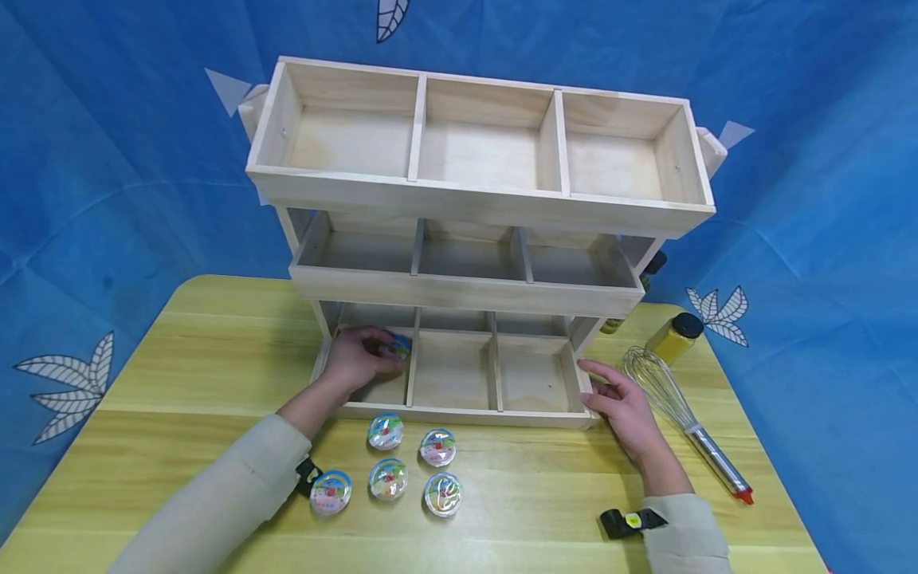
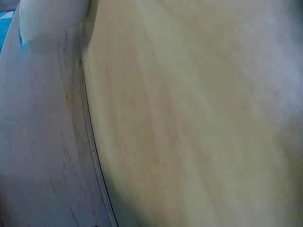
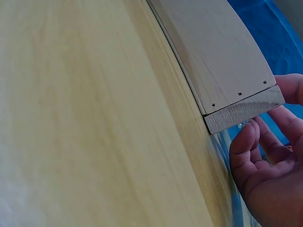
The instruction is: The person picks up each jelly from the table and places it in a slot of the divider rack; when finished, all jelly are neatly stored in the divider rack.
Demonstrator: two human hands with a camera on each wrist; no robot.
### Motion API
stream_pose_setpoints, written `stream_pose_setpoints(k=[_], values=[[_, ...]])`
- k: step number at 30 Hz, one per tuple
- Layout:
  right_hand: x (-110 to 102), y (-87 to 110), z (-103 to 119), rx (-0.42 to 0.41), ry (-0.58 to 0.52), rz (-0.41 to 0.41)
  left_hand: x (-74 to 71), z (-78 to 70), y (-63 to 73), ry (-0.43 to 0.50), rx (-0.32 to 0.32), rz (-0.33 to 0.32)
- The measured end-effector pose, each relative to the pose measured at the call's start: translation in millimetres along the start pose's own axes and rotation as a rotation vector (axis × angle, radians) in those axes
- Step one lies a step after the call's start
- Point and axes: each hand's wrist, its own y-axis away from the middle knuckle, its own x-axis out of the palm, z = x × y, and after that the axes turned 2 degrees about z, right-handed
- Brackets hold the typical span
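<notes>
My left hand reaches into the left compartment of the shelf's bottom tier and pinches a small lidded cup with a blue rim. Several similar clear cups with printed lids sit on the table in front of the shelf. In the left wrist view, a blurred whitish cup overlaps the shelf's front board; the hand is out of that view. At the bottom tier's front right corner, my right hand rests its fingers against the side board, with loosely bent fingers below it.
The wooden three-tier shelf has three compartments per tier. On the right, a wire whisk lies beside a yellow jar with a black lid. More bottles stand partly hidden behind the shelf. A blue cloth hangs behind the table.
</notes>
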Motion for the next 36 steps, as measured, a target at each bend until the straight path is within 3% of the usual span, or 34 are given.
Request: stream_pose_setpoints(k=[13, 19, 23, 30, 36], values=[[0.8, -2.7, -0.8, 0.009, 0.014, 0.000, -2.1, -0.6, 2.9, -0.004, -0.005, 0.016], [1.6, -2.2, -0.5, 0.022, 0.014, 0.000, -8.3, -9.8, 9.7, -0.047, 0.022, 0.011], [2.1, -1.9, -0.3, 0.023, 0.019, 0.005, -12.5, -18.7, 22.1, -0.059, 0.042, -0.031], [1.4, -1.9, 0.2, 0.017, 0.021, 0.002, -23.2, -32.1, 52.2, 0.133, 0.002, -0.033], [-0.1, -0.5, 0.6, 0.034, 0.013, 0.005, -43.6, -34.6, 84.2, 0.175, 0.021, -0.020]])
